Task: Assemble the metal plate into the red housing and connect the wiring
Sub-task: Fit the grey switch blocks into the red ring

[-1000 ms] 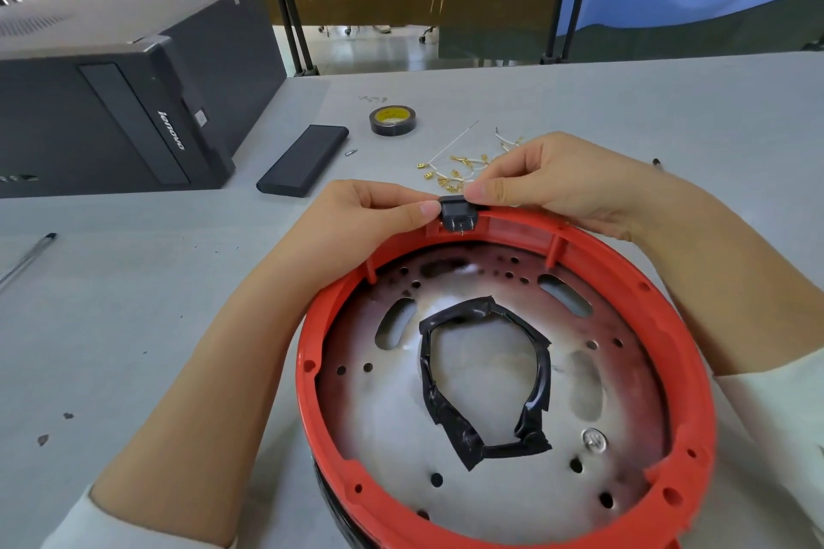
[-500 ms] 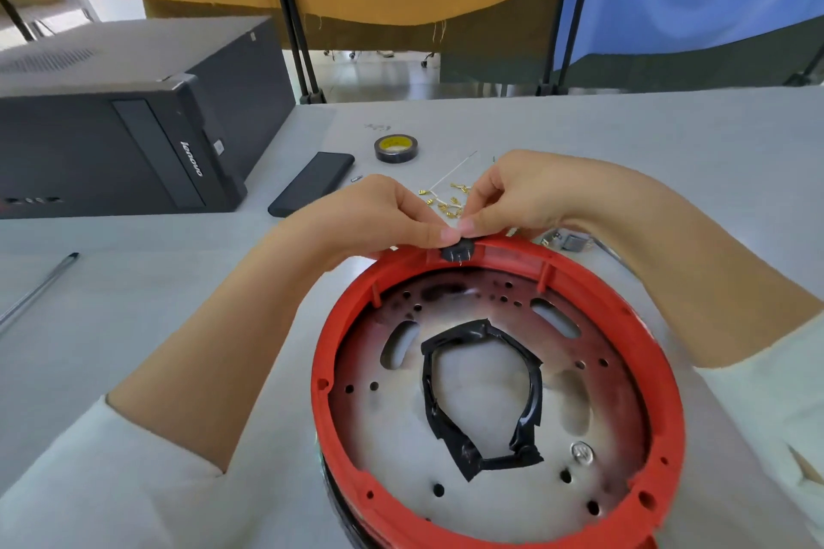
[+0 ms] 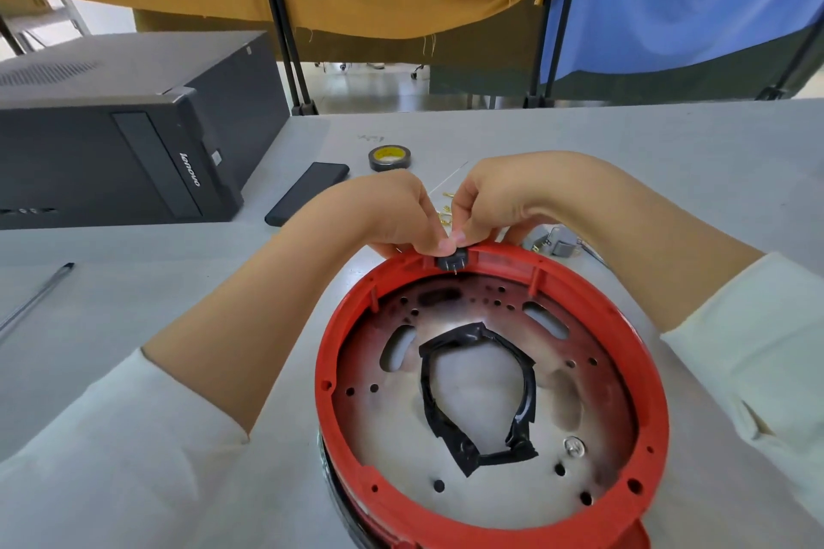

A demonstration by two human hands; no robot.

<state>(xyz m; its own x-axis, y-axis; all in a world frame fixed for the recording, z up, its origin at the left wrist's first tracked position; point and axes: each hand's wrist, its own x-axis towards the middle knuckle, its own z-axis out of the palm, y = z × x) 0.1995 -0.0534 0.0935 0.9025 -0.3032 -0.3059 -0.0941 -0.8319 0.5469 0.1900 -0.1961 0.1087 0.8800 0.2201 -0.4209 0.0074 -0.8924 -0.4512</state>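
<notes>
The round red housing (image 3: 642,374) lies on the table in front of me. Inside it sits the perforated metal plate (image 3: 481,388), with a loop of black tape (image 3: 519,419) stuck around its middle. A small black connector block (image 3: 452,262) is seated in a notch at the housing's far rim. My left hand (image 3: 388,210) and my right hand (image 3: 504,201) meet just above that block, fingers curled, thumb tips pressing down on its top. Whether a wire is pinched between them is hidden.
Behind my hands lie small brass terminals (image 3: 446,210), a roll of black tape (image 3: 389,158), a flat black bar (image 3: 307,193) and a grey part (image 3: 559,242). A black computer case (image 3: 129,134) stands at left, a pen (image 3: 40,299) lies near the left edge.
Both hands have curled tighter and drawn together over the connector block, which has sunk lower into the rim notch. The view has tilted up a little.
</notes>
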